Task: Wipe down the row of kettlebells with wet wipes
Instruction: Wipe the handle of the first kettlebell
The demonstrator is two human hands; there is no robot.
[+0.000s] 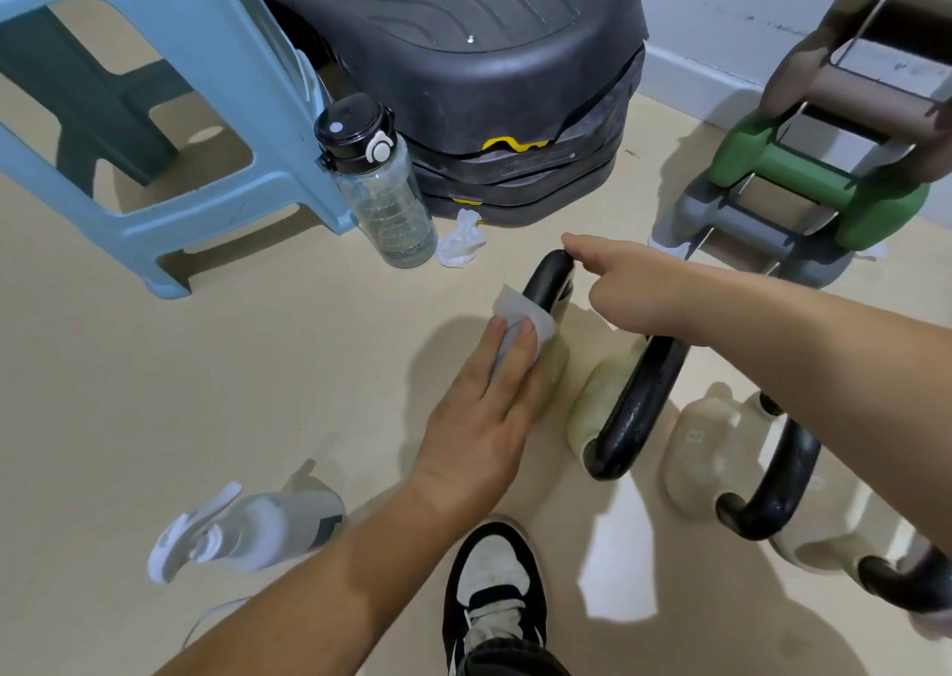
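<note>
Several cream kettlebells with black handles stand in a row on the beige floor. My left hand presses a white wet wipe flat against the side of the farthest kettlebell, just below its black handle. My right hand reaches over from the right, fingertips touching the top of that handle, steadying it. The second kettlebell sits under my right forearm. A third kettlebell and a fourth kettlebell follow toward the lower right.
A clear water bottle with a black lid stands by a blue plastic stool. A crumpled used wipe lies beside stacked black step platforms. A dumbbell rack stands at right, a white spray bottle lower left, my shoe below.
</note>
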